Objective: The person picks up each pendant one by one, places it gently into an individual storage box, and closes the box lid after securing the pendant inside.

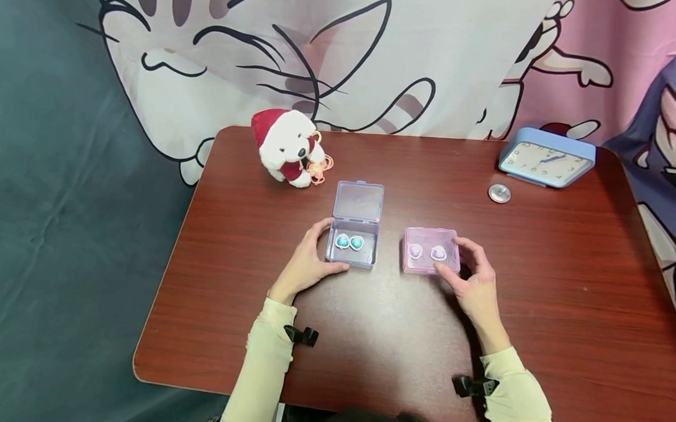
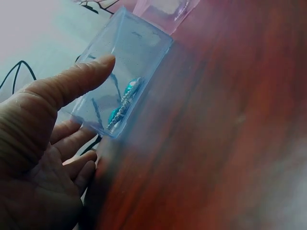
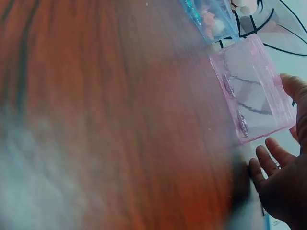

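Note:
A clear blue box stands on the dark red table with its lid tipped back. Two teal heart earrings lie inside it. My left hand curls round the box's left end, thumb along the front. The left wrist view shows that thumb against the blue box and the earrings. To its right sits a closed pink box with two purple earrings. My right hand grips it at the right front corner. The right wrist view shows the pink box beside that hand.
A white plush dog in a red hat sits at the table's back, with an orange cord beside it. A blue clock lies at the back right, a small silver disc in front of it. Cat-print cloth hangs behind.

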Available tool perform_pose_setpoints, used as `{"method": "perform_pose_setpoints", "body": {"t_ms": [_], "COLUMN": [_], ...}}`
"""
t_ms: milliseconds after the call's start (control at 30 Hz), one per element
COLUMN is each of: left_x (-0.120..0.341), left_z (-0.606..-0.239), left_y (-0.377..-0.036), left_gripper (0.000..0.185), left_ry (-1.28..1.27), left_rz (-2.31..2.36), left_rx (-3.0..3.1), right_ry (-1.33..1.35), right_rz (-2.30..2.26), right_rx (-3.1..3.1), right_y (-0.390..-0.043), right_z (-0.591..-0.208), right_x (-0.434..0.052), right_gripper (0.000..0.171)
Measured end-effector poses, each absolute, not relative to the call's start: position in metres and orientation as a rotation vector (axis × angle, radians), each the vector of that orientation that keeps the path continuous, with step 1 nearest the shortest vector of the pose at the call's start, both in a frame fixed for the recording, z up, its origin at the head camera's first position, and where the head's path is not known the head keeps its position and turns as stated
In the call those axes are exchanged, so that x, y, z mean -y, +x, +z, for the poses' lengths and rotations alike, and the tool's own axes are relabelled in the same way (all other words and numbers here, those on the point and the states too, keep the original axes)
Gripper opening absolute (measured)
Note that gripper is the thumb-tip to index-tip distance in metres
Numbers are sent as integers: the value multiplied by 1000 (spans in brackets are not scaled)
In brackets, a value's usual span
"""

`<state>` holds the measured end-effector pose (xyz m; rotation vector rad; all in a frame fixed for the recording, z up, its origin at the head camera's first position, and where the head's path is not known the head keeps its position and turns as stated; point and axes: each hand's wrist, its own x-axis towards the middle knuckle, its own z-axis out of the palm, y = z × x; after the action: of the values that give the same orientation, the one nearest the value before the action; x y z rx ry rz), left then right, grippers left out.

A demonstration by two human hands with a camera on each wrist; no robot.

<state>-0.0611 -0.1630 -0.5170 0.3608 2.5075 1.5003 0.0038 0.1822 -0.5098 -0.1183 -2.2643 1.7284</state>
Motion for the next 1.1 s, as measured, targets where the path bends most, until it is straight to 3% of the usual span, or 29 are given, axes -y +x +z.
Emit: {"method": "perform_pose_setpoints", "body": {"t_ms": [333, 500, 600, 867, 1100], "left_x": [166, 168, 168, 166, 166], "left_z": [-516, -515, -516, -518, -515], "left_y": [-54, -54, -54, -54, -52], "left_gripper": [99, 99, 98, 98, 98], "left_ry": [352, 349, 363, 375, 372], "left_rz": [1483, 1487, 1486, 1492, 1486], "left_rx": [-2554, -2552, -2547, -2538, -2552], "right_ry": [-18, 70, 71, -72, -131], "right_rz": [1286, 1466, 1726, 2135, 2240], "right_rx": [2380, 2316, 2349, 2570, 2447], "right_y": [-12, -39, -55, -96, -101], "right_z": [-486, -459, -448, -447, -446], "right_x": [-179, -152, -130, -88, -76], "right_gripper": [48, 41, 47, 85, 85]}}
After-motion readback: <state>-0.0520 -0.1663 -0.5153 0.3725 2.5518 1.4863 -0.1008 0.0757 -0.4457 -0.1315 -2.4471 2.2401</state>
